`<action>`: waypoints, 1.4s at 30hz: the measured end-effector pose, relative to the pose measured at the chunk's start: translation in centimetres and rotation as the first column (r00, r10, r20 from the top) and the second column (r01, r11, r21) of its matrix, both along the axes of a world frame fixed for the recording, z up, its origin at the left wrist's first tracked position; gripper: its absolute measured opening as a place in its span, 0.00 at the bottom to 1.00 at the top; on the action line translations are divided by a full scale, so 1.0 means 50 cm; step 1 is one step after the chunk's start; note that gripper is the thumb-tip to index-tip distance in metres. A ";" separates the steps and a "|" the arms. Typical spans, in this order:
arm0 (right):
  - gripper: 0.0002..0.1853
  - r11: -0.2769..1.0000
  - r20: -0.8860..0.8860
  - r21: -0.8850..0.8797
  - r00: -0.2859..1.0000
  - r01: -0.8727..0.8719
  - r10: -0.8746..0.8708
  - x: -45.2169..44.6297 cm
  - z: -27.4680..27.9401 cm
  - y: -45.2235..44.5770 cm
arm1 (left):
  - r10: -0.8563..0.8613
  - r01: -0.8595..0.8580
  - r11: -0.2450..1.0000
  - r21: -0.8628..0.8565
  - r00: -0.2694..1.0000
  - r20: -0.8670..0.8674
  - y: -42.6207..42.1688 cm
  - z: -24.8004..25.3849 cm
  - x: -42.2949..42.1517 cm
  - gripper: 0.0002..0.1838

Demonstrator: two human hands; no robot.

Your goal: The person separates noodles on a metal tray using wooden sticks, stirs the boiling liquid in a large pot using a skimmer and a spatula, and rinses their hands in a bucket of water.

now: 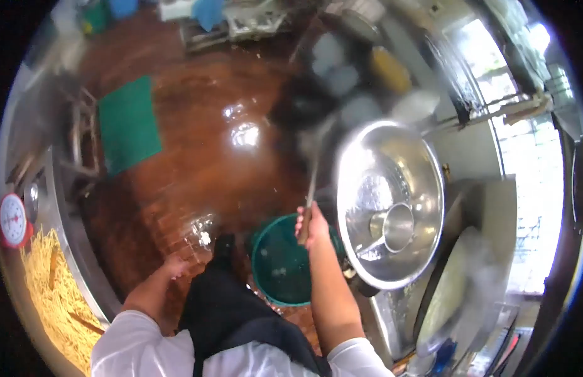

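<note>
My right hand (312, 227) is wrapped round the brown wooden handle of a long utensil (313, 173), whose far end is blurred and points away from me. Just right of it stands a large shiny metal bowl (352, 251) with a smaller metal cup-like scoop (398, 227) inside. Below and left of that hand is a round green tub (260, 273) on the floor. My left hand (176, 267) hangs low over the wet floor, near no object; its fingers are too small and smeared to read.
Yellow noodle-like strips (53, 289) and a red-rimmed dial scale (14, 218) lie on the left counter. A green mat or board (129, 124) is beyond. On the right, steam rises by a large pan (448, 295). The brown floor (197, 163) looks wet.
</note>
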State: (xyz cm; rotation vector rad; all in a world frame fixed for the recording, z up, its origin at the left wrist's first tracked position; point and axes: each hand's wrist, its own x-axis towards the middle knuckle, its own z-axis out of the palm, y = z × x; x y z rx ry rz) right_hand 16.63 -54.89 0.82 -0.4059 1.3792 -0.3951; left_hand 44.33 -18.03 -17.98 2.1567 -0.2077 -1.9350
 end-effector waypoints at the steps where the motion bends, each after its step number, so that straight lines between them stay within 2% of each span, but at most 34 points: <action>1: 0.23 0.998 -0.084 -0.051 0.996 -0.034 0.029 -0.024 -0.009 0.035 | -0.090 0.089 0.996 0.027 0.995 0.045 0.000 -0.004 -0.002 0.12; 2: 0.24 0.988 -0.207 -0.130 0.977 -0.079 0.051 -0.052 -0.024 0.075 | -0.184 0.179 0.982 0.057 0.979 0.087 0.000 -0.009 -0.007 0.12; 4: 0.25 0.932 -0.455 -0.232 0.878 -0.278 0.148 -0.139 -0.036 0.169 | -0.072 0.069 0.996 0.063 0.995 0.063 -0.022 -0.033 -0.016 0.13; 6: 0.28 0.869 -0.616 -0.222 0.754 -0.443 0.227 -0.233 -0.023 0.260 | 0.022 -0.023 1.000 0.011 0.999 0.047 -0.079 -0.017 -0.045 0.12; 7: 0.27 0.820 -0.696 -0.210 0.670 -0.533 0.258 -0.292 -0.028 0.307 | 0.011 -0.007 0.999 -0.054 0.997 0.072 -0.111 -0.005 -0.066 0.12; 8: 0.27 0.733 -0.822 -0.191 0.515 -0.653 0.244 -0.327 0.017 0.351 | 0.000 0.011 0.993 -0.118 0.995 0.098 -0.142 0.007 -0.087 0.11; 9: 0.26 0.723 -0.850 -0.164 0.468 -0.671 0.242 -0.371 0.035 0.399 | -0.053 0.084 0.978 -0.190 0.986 0.161 -0.157 -0.005 -0.107 0.10; 11: 0.27 0.712 -0.872 -0.100 0.405 -0.695 0.273 -0.462 0.065 0.485 | 0.052 -0.003 0.959 -0.282 0.985 0.167 -0.193 0.021 -0.183 0.08; 12: 0.27 0.714 -0.868 -0.060 0.390 -0.698 0.308 -0.510 0.073 0.529 | -0.042 0.111 0.940 -0.324 0.977 0.211 -0.202 0.015 -0.212 0.09; 13: 0.27 0.707 -0.874 -0.094 0.399 -0.701 0.279 -0.565 0.060 0.580 | -0.132 0.221 0.908 -0.357 0.957 0.259 -0.207 -0.001 -0.246 0.09; 14: 0.26 0.710 -0.877 -0.112 0.405 -0.695 0.257 -0.610 0.059 0.626 | -0.214 0.329 0.862 -0.386 0.926 0.311 -0.203 0.012 -0.290 0.09; 15: 0.26 0.712 -0.882 -0.132 0.410 -0.689 0.232 -0.658 0.063 0.670 | -0.188 0.286 0.884 -0.370 0.942 0.280 -0.186 0.028 -0.343 0.10; 17: 0.25 0.724 -0.890 -0.184 0.425 -0.665 0.164 -0.756 0.063 0.758 | -0.139 0.213 0.915 -0.344 0.964 0.227 -0.180 0.134 -0.473 0.11; 18: 0.24 0.738 -0.889 -0.214 0.440 -0.640 0.123 -0.802 0.059 0.801 | -0.160 0.261 0.902 -0.345 0.942 0.296 -0.165 0.108 -0.522 0.15; 19: 0.23 0.735 -0.906 -0.197 0.407 -0.649 0.117 -0.841 0.076 0.837 | -0.156 0.223 0.932 -0.285 0.959 0.237 -0.155 0.113 -0.574 0.17; 20: 0.22 0.752 -0.891 -0.257 0.450 -0.607 0.058 -0.880 0.099 0.871 | -0.151 0.195 0.937 -0.289 0.974 0.170 -0.152 0.122 -0.632 0.19; 22: 0.20 0.801 -0.907 -0.233 0.421 -0.551 0.026 -0.959 0.136 0.934 | -0.332 0.385 0.880 -0.279 0.918 0.218 -0.173 0.171 -0.737 0.20; 24: 0.18 0.824 -0.905 -0.279 0.422 -0.493 -0.054 -1.044 0.145 0.981 | -0.432 0.513 0.810 -0.284 0.850 0.302 -0.215 0.153 -0.820 0.21; 25: 0.18 0.834 -0.899 -0.304 0.429 -0.460 -0.091 -1.072 0.151 0.993 | -0.455 0.588 0.723 -0.363 0.800 0.391 -0.238 0.105 -0.841 0.23; 28: 0.18 0.819 -0.891 -0.399 0.386 -0.413 -0.239 -1.135 0.179 0.998 | -0.401 0.733 0.535 -0.420 0.658 0.638 -0.297 0.148 -0.941 0.28; 29: 0.17 0.823 -0.888 -0.409 0.379 -0.394 -0.259 -1.152 0.181 0.993 | -0.382 0.730 0.519 -0.445 0.664 0.643 -0.318 0.179 -0.971 0.27; 32: 0.15 0.831 -0.820 -0.500 0.442 -0.245 -0.363 -1.185 0.176 0.966 | -0.363 0.735 0.508 -0.449 0.655 0.662 -0.404 0.167 -1.037 0.27; 33: 0.13 0.828 -0.822 -0.504 0.432 -0.247 -0.372 -1.192 0.182 0.951 | -0.356 0.717 0.563 -0.411 0.660 0.662 -0.425 0.168 -1.069 0.26; 35: 0.13 0.814 -0.709 -0.576 0.540 -0.074 -0.453 -1.223 0.174 0.935 | -0.344 0.670 0.672 -0.315 0.660 0.668 -0.458 0.222 -1.116 0.25; 36: 0.13 0.803 -0.645 -0.595 0.581 0.025 -0.496 -1.239 0.169 0.929 | -0.347 0.672 0.677 -0.300 0.651 0.675 -0.501 0.109 -1.120 0.26; 37: 0.10 0.820 -0.684 -0.572 0.556 -0.006 -0.472 -1.259 0.177 0.921 | -0.295 0.582 0.758 -0.295 0.708 0.641 -0.514 0.113 -1.139 0.25; 38: 0.10 0.831 -0.673 -0.554 0.557 0.056 -0.486 -1.258 0.211 0.897 | -0.234 0.484 0.826 -0.289 0.761 0.605 -0.532 0.123 -1.161 0.24; 40: 0.09 0.801 -0.710 -0.596 0.494 -0.045 -0.501 -1.290 0.223 0.876 | -0.462 0.741 0.642 -0.197 0.579 0.672 -0.590 0.040 -1.164 0.26; 42: 0.10 0.863 -0.762 -0.506 0.474 -0.010 -0.441 -1.330 0.230 0.865 | -0.471 0.734 0.656 -0.176 0.580 0.665 -0.599 -0.123 -1.155 0.28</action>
